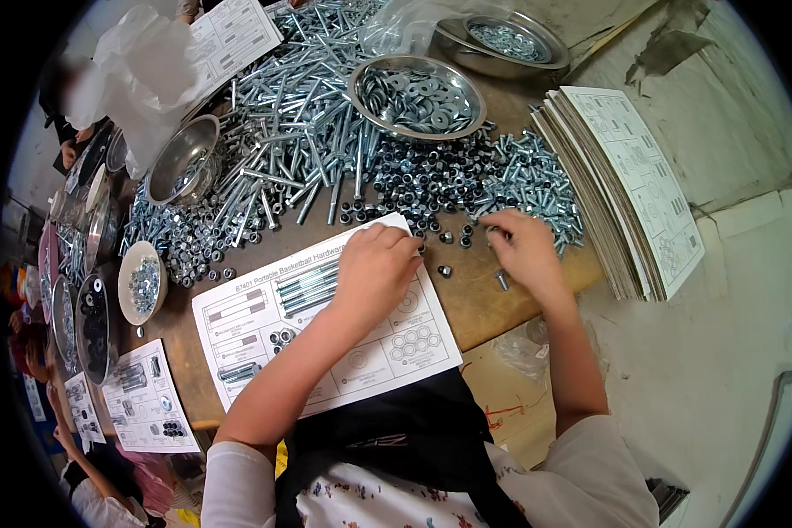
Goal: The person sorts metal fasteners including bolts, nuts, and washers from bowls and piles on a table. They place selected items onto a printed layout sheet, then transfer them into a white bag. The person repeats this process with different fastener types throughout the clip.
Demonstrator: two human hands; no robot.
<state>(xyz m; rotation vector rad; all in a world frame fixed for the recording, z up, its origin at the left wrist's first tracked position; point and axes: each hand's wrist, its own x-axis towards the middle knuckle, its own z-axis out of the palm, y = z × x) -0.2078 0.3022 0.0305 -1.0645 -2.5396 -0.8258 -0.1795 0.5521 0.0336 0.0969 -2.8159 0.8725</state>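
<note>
My left hand (377, 275) is over a printed hardware card (361, 374), its fingers curled at the card's far edge beside the loose nuts; what they may hold is hidden. Long bolts (308, 289), a few nuts (282, 338) and shorter bolts (239, 371) lie on the card's printed outlines. To the right, my right hand (528, 251) pinches a small dark metal piece, too small to name, above the table. A single short bolt (502, 280) lies just below its fingers, and a loose nut (445, 271) sits between my hands.
Piles of long bolts (282, 132), black-ringed nuts (431, 172) and short bolts (537, 180) cover the wooden table (484, 312). A steel bowl of washers (418, 134) stands behind. Stacked cards (634, 185) rise at right. Bowls and other people's hands are at left.
</note>
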